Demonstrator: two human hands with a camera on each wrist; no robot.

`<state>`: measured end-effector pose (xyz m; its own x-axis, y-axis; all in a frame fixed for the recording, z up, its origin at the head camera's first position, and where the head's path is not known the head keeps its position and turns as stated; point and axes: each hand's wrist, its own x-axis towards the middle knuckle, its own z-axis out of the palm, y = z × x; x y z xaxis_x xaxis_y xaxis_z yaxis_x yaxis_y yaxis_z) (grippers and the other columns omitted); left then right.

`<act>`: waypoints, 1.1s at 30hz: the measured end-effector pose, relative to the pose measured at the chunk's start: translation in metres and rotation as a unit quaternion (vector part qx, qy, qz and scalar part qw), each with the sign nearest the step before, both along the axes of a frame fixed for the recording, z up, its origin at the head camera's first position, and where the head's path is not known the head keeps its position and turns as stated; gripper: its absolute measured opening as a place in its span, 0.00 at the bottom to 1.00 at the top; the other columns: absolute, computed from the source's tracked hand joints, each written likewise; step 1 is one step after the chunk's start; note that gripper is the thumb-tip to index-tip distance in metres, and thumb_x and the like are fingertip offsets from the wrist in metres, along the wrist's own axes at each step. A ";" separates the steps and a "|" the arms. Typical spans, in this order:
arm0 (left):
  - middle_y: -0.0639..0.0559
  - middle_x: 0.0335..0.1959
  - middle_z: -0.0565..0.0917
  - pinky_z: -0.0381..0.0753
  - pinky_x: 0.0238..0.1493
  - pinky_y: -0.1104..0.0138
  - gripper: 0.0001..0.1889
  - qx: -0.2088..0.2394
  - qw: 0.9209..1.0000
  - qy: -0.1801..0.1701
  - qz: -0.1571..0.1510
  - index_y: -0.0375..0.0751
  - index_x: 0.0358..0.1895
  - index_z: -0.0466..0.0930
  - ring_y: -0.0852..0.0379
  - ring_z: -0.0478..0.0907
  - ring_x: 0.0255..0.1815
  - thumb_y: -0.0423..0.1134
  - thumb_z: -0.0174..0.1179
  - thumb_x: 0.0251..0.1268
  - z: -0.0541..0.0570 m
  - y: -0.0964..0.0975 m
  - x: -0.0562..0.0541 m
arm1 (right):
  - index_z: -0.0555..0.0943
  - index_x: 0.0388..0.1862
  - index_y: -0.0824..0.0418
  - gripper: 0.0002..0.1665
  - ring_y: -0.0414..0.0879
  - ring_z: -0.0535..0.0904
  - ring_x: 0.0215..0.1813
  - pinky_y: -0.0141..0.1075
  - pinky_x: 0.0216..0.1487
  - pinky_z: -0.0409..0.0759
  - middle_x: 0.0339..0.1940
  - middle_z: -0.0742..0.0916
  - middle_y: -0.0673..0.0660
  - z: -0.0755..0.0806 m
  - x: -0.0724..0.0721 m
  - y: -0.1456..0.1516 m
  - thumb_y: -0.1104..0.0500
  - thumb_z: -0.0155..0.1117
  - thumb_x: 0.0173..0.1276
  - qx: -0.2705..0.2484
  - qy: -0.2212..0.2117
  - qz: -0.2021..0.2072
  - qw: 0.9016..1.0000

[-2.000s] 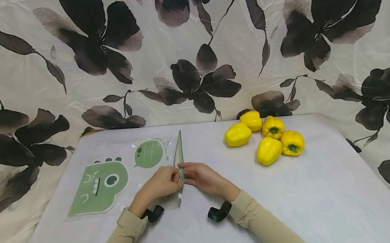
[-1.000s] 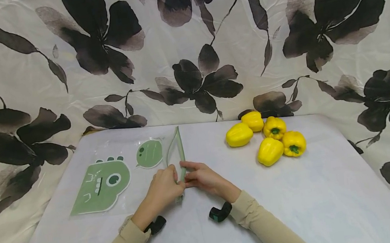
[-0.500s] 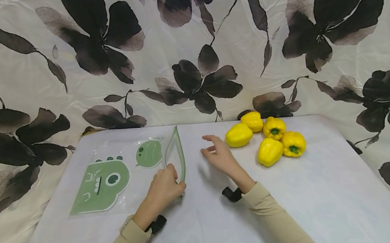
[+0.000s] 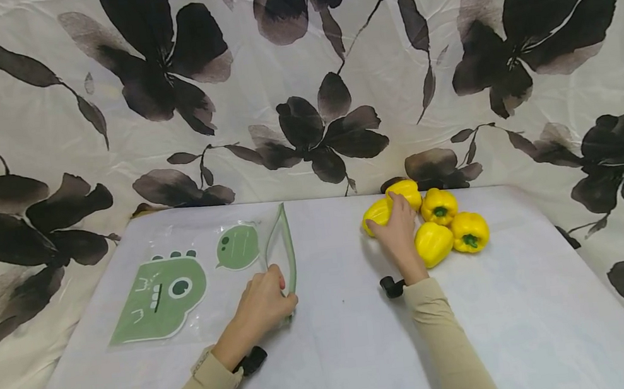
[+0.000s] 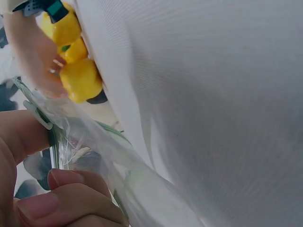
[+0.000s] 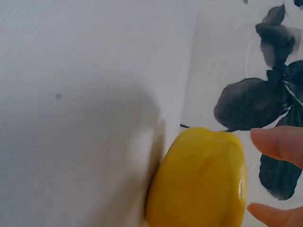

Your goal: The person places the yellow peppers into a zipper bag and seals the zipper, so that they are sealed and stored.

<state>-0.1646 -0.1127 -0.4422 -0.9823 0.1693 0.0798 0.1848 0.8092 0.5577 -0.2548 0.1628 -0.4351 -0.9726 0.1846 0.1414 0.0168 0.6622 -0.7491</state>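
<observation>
My left hand [image 4: 260, 298] pinches the open mouth edge of a clear zip bag [image 4: 157, 299] with a green dinosaur print. Its green-trimmed mouth gapes to the right. In the left wrist view, the bag's clear film [image 5: 147, 189] runs between thumb and fingers [image 5: 75, 203]. My right hand [image 4: 398, 230] reaches over the leftmost yellow bell pepper [image 4: 376, 212], thumb and forefinger spread about it. In the right wrist view, fingertips [image 6: 279, 144] hover close beside that yellow bell pepper [image 6: 199, 184], not visibly closed on it.
Several more yellow bell peppers [image 4: 434, 245] sit clustered right beside my right hand. The white-covered table [image 4: 335, 357] ends at a floral cloth backdrop [image 4: 305, 132]. A black wrist camera [image 4: 393, 286] hangs under the right wrist, another [image 4: 252, 359] under the left.
My right hand has let go of the bag's edge and moved right and away to the leftmost pepper. The bag mouth has widened; my left hand still grips it.
</observation>
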 end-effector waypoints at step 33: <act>0.49 0.16 0.71 0.66 0.18 0.64 0.08 -0.009 1.000 0.007 -0.011 0.39 0.27 0.71 0.54 0.68 0.15 0.33 0.63 0.48 -0.001 -0.003 0.000 | 0.55 0.71 0.54 0.52 0.61 0.63 0.70 0.55 0.72 0.55 0.73 0.65 0.66 -0.025 0.002 0.021 0.71 0.73 0.53 -0.138 -0.061 0.067 0.986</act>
<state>-0.1645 -0.1154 -0.4434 -0.9772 0.1925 0.0901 0.2103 0.8145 0.5407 -0.2528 0.1833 -0.4601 -0.9975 0.0689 -0.0164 0.0449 0.4360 -0.8988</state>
